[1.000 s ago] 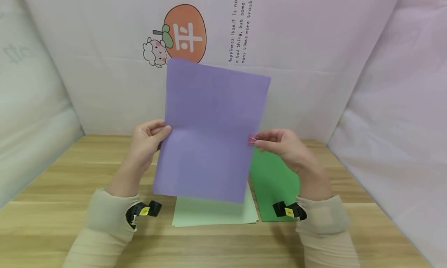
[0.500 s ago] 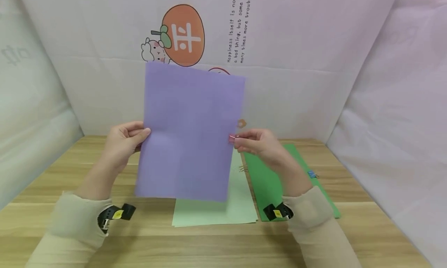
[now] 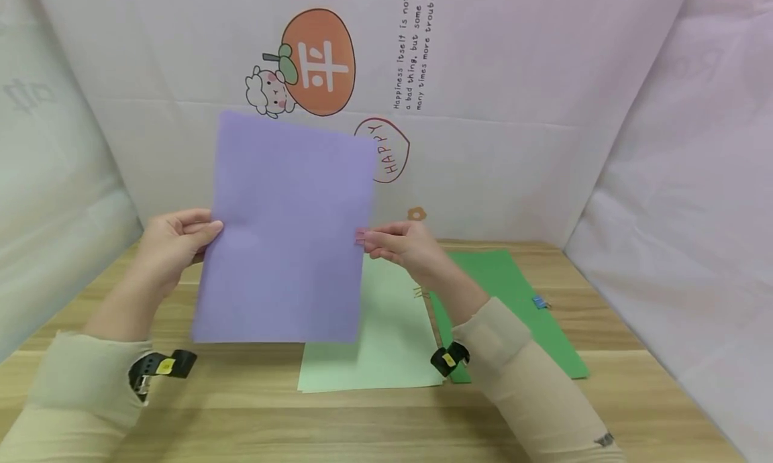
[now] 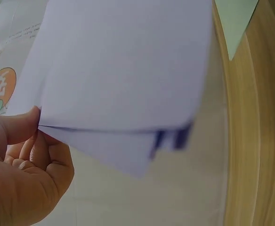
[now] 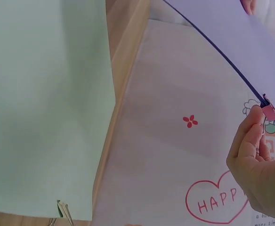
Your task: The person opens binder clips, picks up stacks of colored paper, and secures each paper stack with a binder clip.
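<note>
A stack of purple paper is held up over the table, facing the head camera. My left hand pinches its left edge between thumb and fingers. In the left wrist view the purple sheets spread apart at one edge. At the right edge sits a pink binder clip, its wire handles between the thumb and fingers of my right hand. The right wrist view shows the pink binder clip over the dark edge of the stack.
Pale green paper lies mid-table, partly behind the purple stack, with gold clip handles at its right edge. Darker green paper lies to the right, a blue binder clip on its edge. Printed white cloth hangs behind the wooden table.
Both hands have moved left, carrying the purple stack and its pink binder clip. More of the pale green and darker green paper now shows, along with the blue binder clip.
</note>
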`<state>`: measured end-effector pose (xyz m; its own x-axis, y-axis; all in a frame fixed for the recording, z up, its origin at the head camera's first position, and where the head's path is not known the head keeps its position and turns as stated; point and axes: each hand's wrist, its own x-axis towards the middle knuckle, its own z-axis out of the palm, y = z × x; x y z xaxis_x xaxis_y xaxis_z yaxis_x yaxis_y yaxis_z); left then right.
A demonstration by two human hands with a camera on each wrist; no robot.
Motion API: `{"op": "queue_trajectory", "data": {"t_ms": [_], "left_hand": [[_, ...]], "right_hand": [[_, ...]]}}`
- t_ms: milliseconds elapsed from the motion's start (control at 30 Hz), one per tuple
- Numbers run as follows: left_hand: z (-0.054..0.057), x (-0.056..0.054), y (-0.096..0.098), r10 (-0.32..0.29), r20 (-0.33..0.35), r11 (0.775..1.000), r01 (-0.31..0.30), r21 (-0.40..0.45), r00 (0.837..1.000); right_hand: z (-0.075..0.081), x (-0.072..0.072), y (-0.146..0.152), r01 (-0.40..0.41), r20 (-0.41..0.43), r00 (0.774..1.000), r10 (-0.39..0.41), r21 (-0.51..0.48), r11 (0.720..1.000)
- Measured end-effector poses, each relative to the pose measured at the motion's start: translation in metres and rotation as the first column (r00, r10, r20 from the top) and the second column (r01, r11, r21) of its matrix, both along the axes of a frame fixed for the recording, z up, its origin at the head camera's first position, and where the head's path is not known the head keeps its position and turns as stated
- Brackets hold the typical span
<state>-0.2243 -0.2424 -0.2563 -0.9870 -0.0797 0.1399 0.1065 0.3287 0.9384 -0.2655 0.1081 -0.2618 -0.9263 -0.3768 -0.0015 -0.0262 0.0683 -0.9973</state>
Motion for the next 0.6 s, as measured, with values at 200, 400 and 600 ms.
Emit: {"op": "queue_trajectory", "data": {"t_ms": [200,400,600], "left_hand": [[-0.003,-0.001,-0.017,0.012,0.042,0.999,-0.010,-0.034,0.999],[-0.010,-0.007,-0.036,0.007,0.074,0.994,0.001,-0.106,0.997],[-0.019,-0.010,-0.052,0.021,0.140,0.987,0.002,-0.161,0.990]], "right_hand": [[-0.002,-0.008,-0.019,0.009,0.033,0.999,-0.010,0.015,1.000],[-0.011,-0.015,-0.040,0.017,0.092,0.995,-0.023,0.065,0.998],[-0.022,-0.022,-0.058,0.002,0.134,0.991,-0.014,0.091,0.996]]}}
